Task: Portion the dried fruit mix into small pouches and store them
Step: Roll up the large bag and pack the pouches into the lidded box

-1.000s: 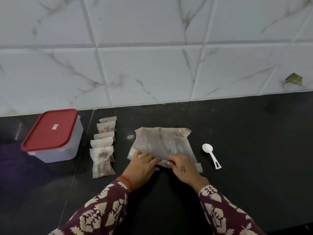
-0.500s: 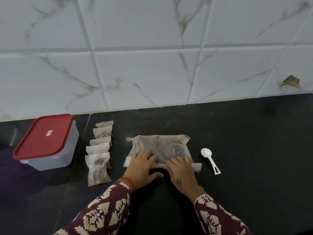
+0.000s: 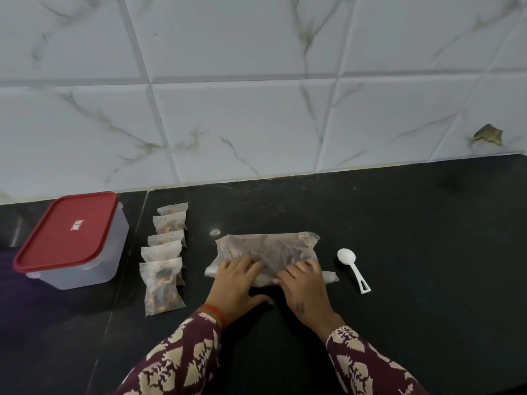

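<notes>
Since the earlier frame the large bag (image 3: 266, 252) has been rolled tighter, its near edge folded under both hands. The left hand (image 3: 236, 283) and right hand (image 3: 306, 283) press flat, fingers straight, on that fold at frame centre. Dried fruit shows dimly inside. Five filled small pouches (image 3: 165, 258) lie in a column just left; the red-lidded box (image 3: 71, 240) stands shut at far left. A white spoon (image 3: 353, 269) lies right, with bare desk (image 3: 427, 252) beyond.
</notes>
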